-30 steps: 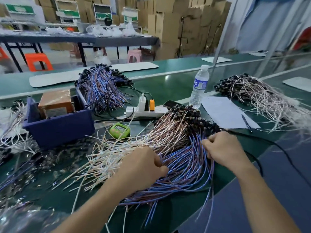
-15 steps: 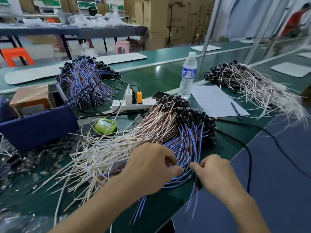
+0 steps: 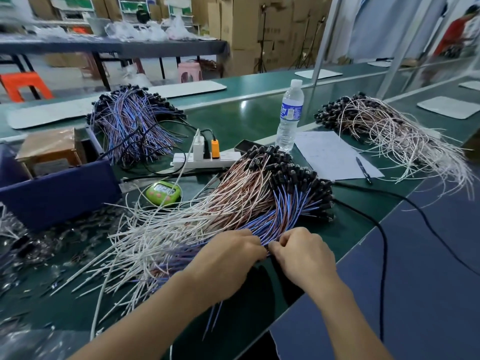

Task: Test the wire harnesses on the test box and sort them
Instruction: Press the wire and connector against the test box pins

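The harness pile (image 3: 233, 198) fans from black connectors (image 3: 293, 175) at two o'clock to white tips at eight; left hand (image 3: 228, 261) and right hand (image 3: 304, 255) pinch its blue wires (image 3: 283, 211).

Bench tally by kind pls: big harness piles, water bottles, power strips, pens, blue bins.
Harness piles: 3 (blue pile back left, mixed pile centre, white-pink pile right)
Water bottle: 1
Power strip: 1
Pen: 1
Blue bin: 1
Total: 7
Loose wires at the left edge not counted.
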